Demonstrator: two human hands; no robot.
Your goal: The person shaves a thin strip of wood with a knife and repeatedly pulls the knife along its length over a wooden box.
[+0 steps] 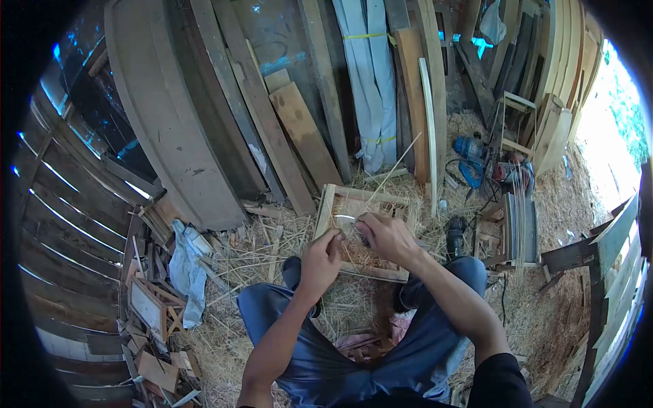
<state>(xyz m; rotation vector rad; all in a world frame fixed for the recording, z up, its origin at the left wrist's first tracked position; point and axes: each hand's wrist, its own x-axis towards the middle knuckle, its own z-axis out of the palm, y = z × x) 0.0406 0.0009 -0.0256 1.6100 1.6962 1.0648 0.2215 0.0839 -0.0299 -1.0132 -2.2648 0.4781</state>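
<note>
Both hands are raised over a wooden frame (326, 207) lying on the shavings between the feet. My right hand (389, 238) is closed round something whose handle is hidden, with a short shiny blade (345, 217) sticking out to the left. My left hand (322, 257), a little lower and to the left, is pinched, with its fingertips near the blade; a thin strip (352, 223) seems to run between the hands. What the left fingers hold is too small to make out. A long pale strip (400, 165) rises from behind the right hand.
Planks (307, 129) and a wrapped white bundle (367, 88) lean on the back wall. Blue power tools (471, 158) lie at the right, near a bench-like wooden frame (520, 228). A pale sack (189, 265) and wood scraps (158, 370) are on the left. Shavings cover the floor.
</note>
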